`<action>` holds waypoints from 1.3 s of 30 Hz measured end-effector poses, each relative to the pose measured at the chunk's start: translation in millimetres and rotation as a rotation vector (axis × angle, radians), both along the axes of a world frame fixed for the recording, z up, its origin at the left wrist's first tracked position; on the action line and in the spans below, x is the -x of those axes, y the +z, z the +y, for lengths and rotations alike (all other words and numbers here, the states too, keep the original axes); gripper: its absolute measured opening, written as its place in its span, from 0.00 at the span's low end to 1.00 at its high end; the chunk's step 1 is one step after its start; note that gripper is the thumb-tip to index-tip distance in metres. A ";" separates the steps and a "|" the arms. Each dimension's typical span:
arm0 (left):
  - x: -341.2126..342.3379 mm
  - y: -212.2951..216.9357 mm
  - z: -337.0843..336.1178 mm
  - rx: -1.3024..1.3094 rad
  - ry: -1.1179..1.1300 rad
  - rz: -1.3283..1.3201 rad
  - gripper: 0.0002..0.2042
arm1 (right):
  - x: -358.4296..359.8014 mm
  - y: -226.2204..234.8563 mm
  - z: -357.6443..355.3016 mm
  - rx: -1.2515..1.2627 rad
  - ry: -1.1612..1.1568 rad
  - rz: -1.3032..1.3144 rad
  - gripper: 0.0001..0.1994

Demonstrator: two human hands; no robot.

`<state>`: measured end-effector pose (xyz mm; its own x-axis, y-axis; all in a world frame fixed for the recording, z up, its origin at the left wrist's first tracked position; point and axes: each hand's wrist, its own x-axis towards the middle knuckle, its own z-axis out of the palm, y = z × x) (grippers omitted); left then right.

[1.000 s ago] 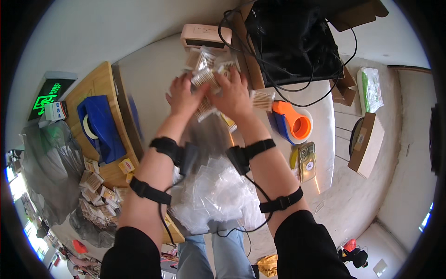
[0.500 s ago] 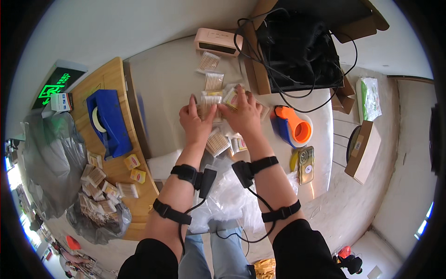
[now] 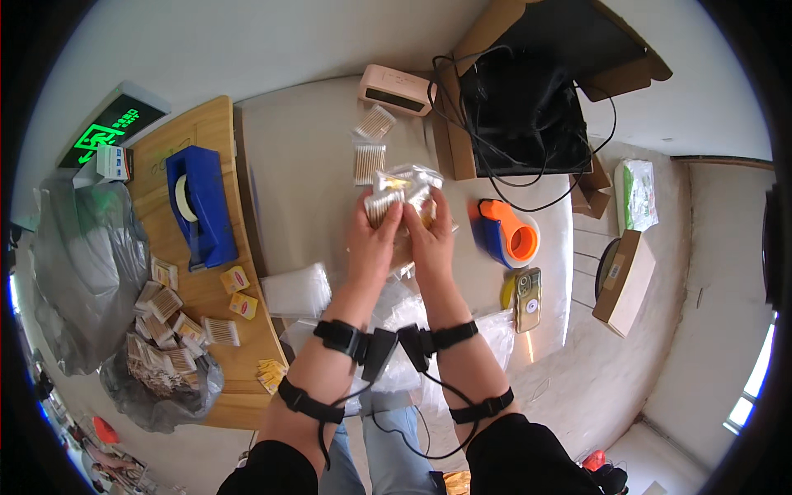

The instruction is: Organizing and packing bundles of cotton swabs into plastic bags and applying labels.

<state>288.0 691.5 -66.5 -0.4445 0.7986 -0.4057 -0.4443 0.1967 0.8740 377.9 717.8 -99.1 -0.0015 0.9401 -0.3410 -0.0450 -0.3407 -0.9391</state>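
Raised off the table since half a second ago. Head view: left hand (image 3: 371, 241) and right hand (image 3: 431, 239) side by side, fingers pinching clear crinkly cotton-swab packet (image 3: 402, 191) above pale table (image 3: 305, 165), beside orange tape dispenser (image 3: 510, 235).

Bare grey tabletop (image 3: 305, 190) lies open to the left of the raised hands — a hand could pass there up to the two clear packs of cotton swabs (image 3: 369, 148) and the pink rectangular device (image 3: 396, 89) at the far edge. To the right the way is narrow: an orange-and-blue tape dispenser (image 3: 507, 235) stands close, with the open cardboard box of black cables (image 3: 528, 107) behind it — and near the body, clear plastic bags (image 3: 297, 289) cover the table.
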 end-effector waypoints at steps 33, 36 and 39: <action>256.7 75.8 -315.2 0.335 0.463 0.789 0.31 | 103.8 44.9 -159.5 -0.395 0.409 -0.657 0.31; 168.2 69.6 -235.8 0.212 0.129 0.522 0.31 | -26.0 -5.1 -85.5 -0.381 0.148 -0.848 0.39; 96.9 39.4 -165.7 0.112 -0.187 0.521 0.33 | -78.6 -16.9 -44.7 -0.022 0.181 -0.958 0.51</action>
<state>191.0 525.9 -27.1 -0.4642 0.8476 -0.2571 0.0918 0.3348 0.9378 456.5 673.0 -116.1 0.1227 0.9590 -0.2555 0.7923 -0.2497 -0.5567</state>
